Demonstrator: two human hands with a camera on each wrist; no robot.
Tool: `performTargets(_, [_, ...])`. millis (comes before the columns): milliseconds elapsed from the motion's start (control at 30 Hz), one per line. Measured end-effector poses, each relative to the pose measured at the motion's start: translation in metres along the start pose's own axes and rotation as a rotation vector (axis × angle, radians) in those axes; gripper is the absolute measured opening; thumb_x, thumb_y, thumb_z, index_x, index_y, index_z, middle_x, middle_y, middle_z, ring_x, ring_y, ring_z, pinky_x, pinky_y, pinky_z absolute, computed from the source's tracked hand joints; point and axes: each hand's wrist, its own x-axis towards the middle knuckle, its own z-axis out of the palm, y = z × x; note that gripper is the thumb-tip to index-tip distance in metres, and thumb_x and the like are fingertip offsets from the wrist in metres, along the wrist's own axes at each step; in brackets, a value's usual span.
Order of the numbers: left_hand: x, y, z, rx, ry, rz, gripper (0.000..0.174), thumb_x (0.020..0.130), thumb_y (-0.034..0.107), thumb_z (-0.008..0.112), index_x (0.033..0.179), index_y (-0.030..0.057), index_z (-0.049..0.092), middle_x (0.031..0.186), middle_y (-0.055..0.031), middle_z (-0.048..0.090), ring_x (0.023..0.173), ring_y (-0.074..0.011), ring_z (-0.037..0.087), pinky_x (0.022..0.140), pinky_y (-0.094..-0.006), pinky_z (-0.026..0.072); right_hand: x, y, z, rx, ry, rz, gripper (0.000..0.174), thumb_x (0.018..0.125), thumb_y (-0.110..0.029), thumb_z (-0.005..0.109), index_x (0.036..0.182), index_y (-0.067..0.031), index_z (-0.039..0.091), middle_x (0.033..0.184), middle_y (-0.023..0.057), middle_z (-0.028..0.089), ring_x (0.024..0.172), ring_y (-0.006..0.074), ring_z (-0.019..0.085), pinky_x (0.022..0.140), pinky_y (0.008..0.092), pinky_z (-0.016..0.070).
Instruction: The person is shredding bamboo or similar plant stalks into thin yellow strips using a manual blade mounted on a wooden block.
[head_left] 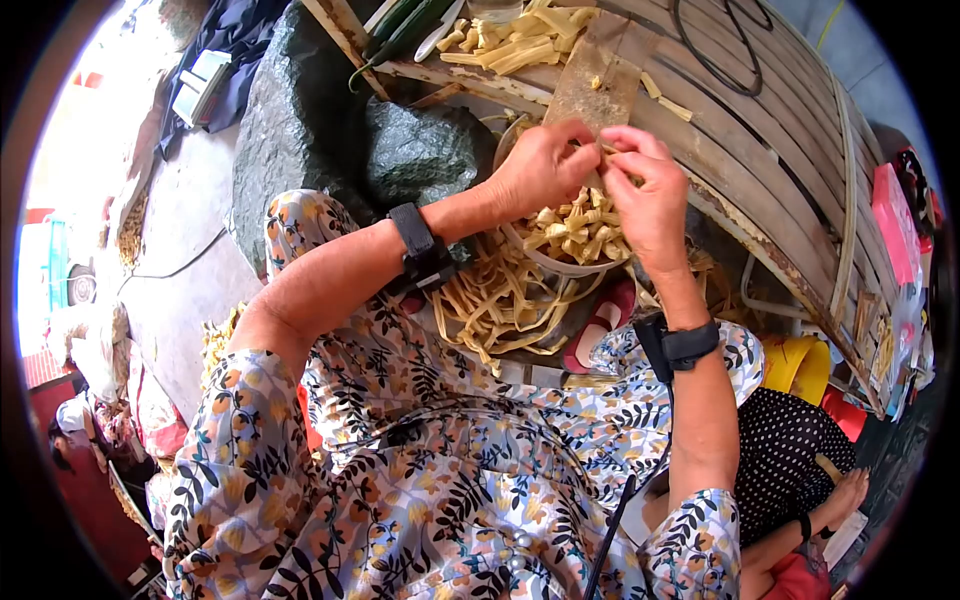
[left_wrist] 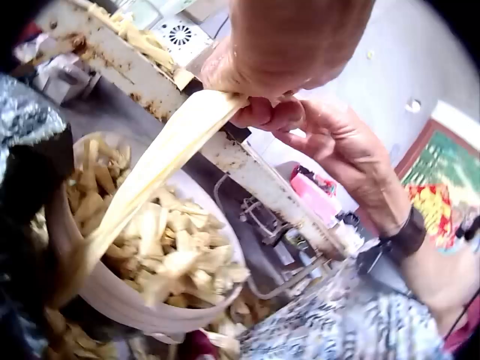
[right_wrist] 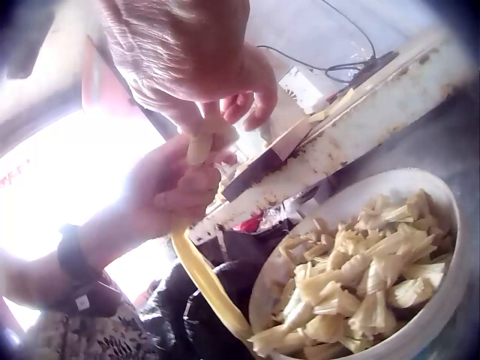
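My two hands meet over a white tub (left_wrist: 112, 304) filled with short, knotted pale yellow pieces (head_left: 580, 235). My left hand (head_left: 540, 170) grips a long, flat, pale yellow strip (left_wrist: 154, 161), whose tail slants down past the tub's rim in the left wrist view. Close against it, my right hand (head_left: 650, 190) pinches the strip's upper part between thumb and fingers. In the right wrist view, a small folded bit shows between the fingertips, and the strip's tail (right_wrist: 206, 281) hangs below the left hand. The fingers partly hide the folded part.
A slatted wooden bench (head_left: 740, 150) with a rusty frame stands ahead, bearing a board (head_left: 595, 85) and a pile of strips (head_left: 525, 45). Loose strips (head_left: 500, 300) lie below the tub. Dark plastic-wrapped bulk (head_left: 300, 130) stands left. Another person's hand (head_left: 845, 500) shows at lower right.
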Motion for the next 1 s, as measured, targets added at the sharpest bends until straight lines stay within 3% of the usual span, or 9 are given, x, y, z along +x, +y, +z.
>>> performTargets(33, [0.001, 0.003, -0.001, -0.135, 0.0, -0.122, 0.024, 0.086, 0.026, 0.053, 0.087, 0.0021, 0.05, 0.059, -0.0009, 0.05, 0.047, -0.008, 0.05, 0.043, -0.0186, 0.0401, 0.002, -0.003, -0.003, 0.08, 0.039, -0.05, 0.008, 0.071, -0.001, 0.061, 0.078, 0.0025, 0.064, 0.096, 0.0064, 0.061, 0.085, 0.0143, 0.054, 0.075, 0.0256, 0.0445])
performTargets(167, [0.001, 0.001, -0.004, -0.7, -0.196, -0.326, 0.029, 0.085, 0.034, 0.054, 0.087, 0.0046, 0.054, 0.058, 0.0042, 0.039, 0.047, -0.0038, 0.032, 0.042, -0.0165, 0.0255, 0.015, 0.005, -0.037, 0.66, 0.276, 0.334, 0.009, 0.074, 0.0, 0.062, 0.081, 0.0026, 0.066, 0.108, 0.009, 0.057, 0.089, 0.0101, 0.053, 0.076, 0.0216, 0.0447])
performTargets(300, [0.003, -0.003, -0.004, -0.377, -0.274, -0.094, 0.027, 0.089, 0.028, 0.05, 0.086, 0.0015, 0.054, 0.057, 0.0067, 0.035, 0.047, -0.0022, 0.028, 0.042, -0.0184, 0.0213, 0.014, 0.003, -0.043, 0.697, 0.321, 0.512, 0.018, 0.077, -0.005, 0.063, 0.093, 0.0028, 0.063, 0.104, 0.0092, 0.059, 0.084, 0.0096, 0.056, 0.076, 0.022, 0.0471])
performTargets(433, [0.0, -0.005, -0.016, -0.61, -0.439, -0.237, 0.023, 0.09, 0.023, 0.047, 0.085, 0.0021, 0.054, 0.057, 0.0076, 0.034, 0.045, -0.0012, 0.025, 0.041, -0.0166, 0.0183, 0.01, 0.006, -0.04, 0.585, 0.056, 0.582, 0.028, 0.078, -0.018, 0.066, 0.098, 0.001, 0.06, 0.095, 0.0059, 0.061, 0.082, 0.0099, 0.058, 0.067, 0.0228, 0.0529])
performTargets(533, [0.004, -0.014, -0.017, -0.686, -0.505, -0.286, 0.021, 0.09, 0.021, 0.046, 0.083, 0.0028, 0.053, 0.057, 0.0079, 0.034, 0.045, -0.001, 0.024, 0.04, -0.0164, 0.017, 0.003, -0.004, -0.022, 0.529, -0.19, 0.62, 0.025, 0.076, -0.02, 0.068, 0.092, -0.0016, 0.061, 0.077, 0.0026, 0.06, 0.064, 0.0042, 0.053, 0.05, 0.0154, 0.0452])
performTargets(667, [0.006, -0.013, -0.022, -0.677, -0.518, -0.336, 0.021, 0.09, 0.021, 0.046, 0.081, 0.0035, 0.053, 0.056, 0.0078, 0.035, 0.044, -0.0008, 0.025, 0.039, -0.0165, 0.0166, 0.004, 0.003, -0.012, 0.728, -0.164, 0.561, 0.016, 0.076, -0.013, 0.066, 0.086, -0.0014, 0.062, 0.067, 0.0006, 0.055, 0.049, 0.002, 0.041, 0.042, 0.0144, 0.0307])
performTargets(833, [0.011, -0.005, -0.032, -0.569, -0.505, -0.273, 0.021, 0.089, 0.022, 0.049, 0.08, 0.0035, 0.054, 0.057, 0.0061, 0.038, 0.043, -0.0014, 0.027, 0.038, -0.017, 0.0187, 0.011, 0.003, -0.021, 0.768, -0.07, 0.631, 0.015, 0.076, -0.009, 0.065, 0.086, 0.0004, 0.061, 0.067, 0.0014, 0.055, 0.049, 0.0013, 0.04, 0.041, 0.0143, 0.0307])
performTargets(867, [0.01, 0.001, -0.035, -0.357, -0.427, -0.247, 0.022, 0.089, 0.022, 0.051, 0.082, 0.0021, 0.057, 0.058, 0.005, 0.042, 0.047, -0.0024, 0.034, 0.041, -0.0177, 0.0252, 0.012, 0.007, -0.022, 0.769, -0.048, 0.629, 0.015, 0.076, -0.009, 0.065, 0.087, 0.0007, 0.061, 0.067, 0.0016, 0.055, 0.049, 0.0013, 0.04, 0.041, 0.0144, 0.0306])
performTargets(1000, [0.028, 0.006, -0.054, -0.052, -0.363, 0.053, 0.021, 0.088, 0.022, 0.052, 0.09, 0.0021, 0.06, 0.062, 0.0037, 0.048, 0.057, -0.0039, 0.042, 0.05, -0.0192, 0.0333, 0.039, 0.008, -0.031, 0.749, 0.06, 0.541, 0.015, 0.078, -0.007, 0.063, 0.089, 0.0019, 0.059, 0.066, 0.0026, 0.053, 0.051, 0.0036, 0.043, 0.042, 0.0159, 0.0326])
